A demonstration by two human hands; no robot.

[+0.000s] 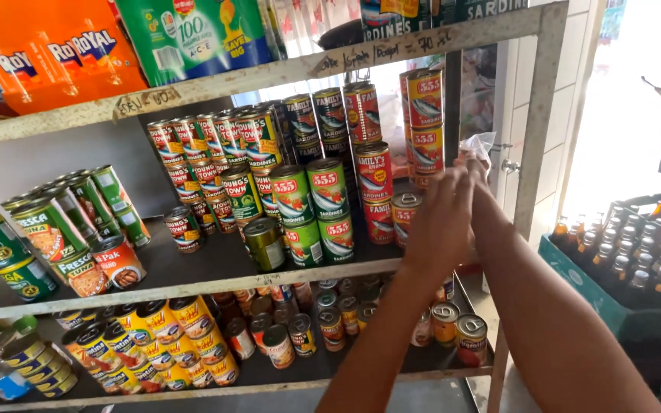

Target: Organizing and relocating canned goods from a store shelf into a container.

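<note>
Up at the right end of the middle shelf [193, 287], both hands reach in together: the left hand [439, 222] shows its back with fingers loosely curled, the right hand [474, 164] mostly hidden behind it, so neither grip can be told. They meet at a crinkled clear plastic bag [480, 144] beside stacked red cylindrical cans [426, 122]. Glossy tins crowd the rough, paint-worn shelf.

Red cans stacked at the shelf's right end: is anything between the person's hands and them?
Nothing visible. Both hands, left hand in front and right hand mostly hidden behind it, are raised right beside the stack of red cans on the middle shelf. A bit of clear plastic shows at the fingertips; contact can't be confirmed.
</note>
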